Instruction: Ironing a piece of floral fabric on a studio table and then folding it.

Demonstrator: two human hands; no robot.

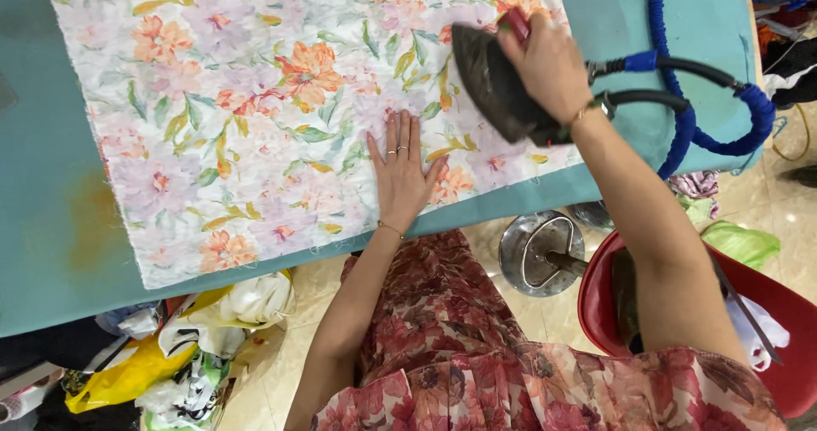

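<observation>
Floral cloth (255, 116) spread on teal board (51, 227): left hand (400, 180) flat, fingers splayed, pinning it smooth; right hand (549, 65) clenched round the handle of the dark iron (494, 86), tilted sole-up above cloth's right edge, hoses (681, 99) trailing clear.

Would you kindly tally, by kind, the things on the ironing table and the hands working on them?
Floral cloth: 1
Iron: 1
Hoses, blue and black: 2
Hands, left hand flat on the cloth, right hand gripping the iron: 2
Total: 6
</observation>
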